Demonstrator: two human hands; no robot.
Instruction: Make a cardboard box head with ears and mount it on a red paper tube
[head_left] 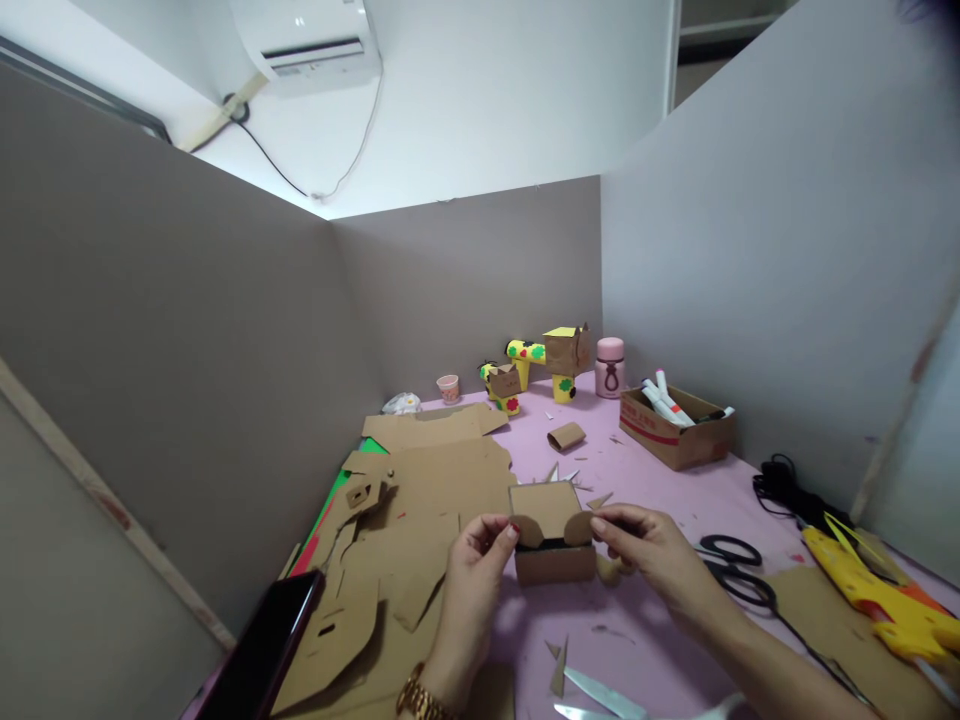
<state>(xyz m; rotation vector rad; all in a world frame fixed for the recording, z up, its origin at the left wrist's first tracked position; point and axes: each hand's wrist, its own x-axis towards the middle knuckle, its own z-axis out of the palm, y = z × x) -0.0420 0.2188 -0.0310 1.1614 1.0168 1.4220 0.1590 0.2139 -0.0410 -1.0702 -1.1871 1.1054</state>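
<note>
A small brown cardboard box (555, 567) with its lid raised stands on the purple tabletop in front of me. My left hand (480, 565) pinches a rounded cardboard piece (529, 531) at the left of the box's opening. My right hand (645, 545) pinches a second rounded cardboard piece (578, 528) at the right of it. Both pieces are upright at the box's front; whether they touch it I cannot tell. Black-handled scissors (739, 570) lie right of my right hand, and silver scissor blades (600, 695) are nearer to me.
Flat cardboard sheets (442, 480) and a phone (262, 645) lie on the left. A yellow glue gun (874, 590), black cord (795, 495) and a box of markers (675, 440) are on the right. Decorated cardboard animals (566, 350) and a pink bottle (610, 368) stand at the back.
</note>
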